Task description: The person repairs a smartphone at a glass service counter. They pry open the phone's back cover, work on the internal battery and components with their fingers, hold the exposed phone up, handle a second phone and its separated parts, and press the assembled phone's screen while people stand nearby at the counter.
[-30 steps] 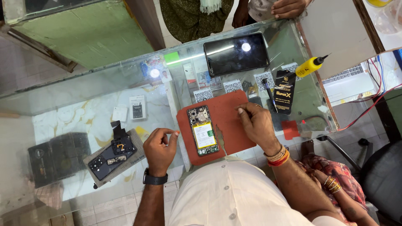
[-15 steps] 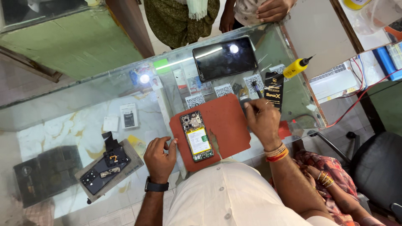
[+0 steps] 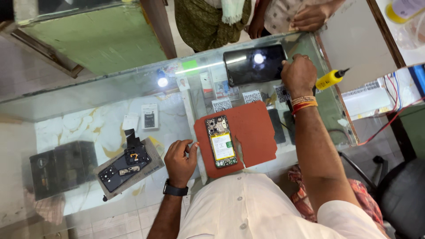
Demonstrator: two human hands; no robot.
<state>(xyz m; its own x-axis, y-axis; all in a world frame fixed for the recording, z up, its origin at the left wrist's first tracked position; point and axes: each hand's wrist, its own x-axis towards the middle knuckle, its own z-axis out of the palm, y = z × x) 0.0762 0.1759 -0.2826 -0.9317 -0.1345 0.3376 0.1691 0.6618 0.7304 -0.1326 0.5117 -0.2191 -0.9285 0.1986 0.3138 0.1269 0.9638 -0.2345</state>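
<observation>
The opened phone (image 3: pixel 221 142) lies on the red mat (image 3: pixel 254 132) on the glass table (image 3: pixel 110 97), back cover off, its long axis running away from the person and tilted slightly to the left at the far end. Everything here is placed from that phone.

The left hand (image 3: pixel 179 159) rests just to the phone's left, at the mat's left edge, fingers curled loosely with the tips toward the phone; its grip pinches nothing, and it is plainly the nearer hand.

The right hand (image 3: pixel 299 75) is well beyond the phone's far end and off to the right, past the mat's far corner, at the right edge of the dark tablet (image 3: pixel 254 64). Its fingers are folded under, knuckles up; whether the grip has closed on something small beneath cannot be told. A yellow-handled tool (image 3: pixel 330 79) lies just right of that hand.

Further left of the phone, past the left hand, a second dark phone (image 3: pixel 126 166) sits on a slab, lying slantwise. Beyond the table's far edge other people stand, their hands apart from the work.
</observation>
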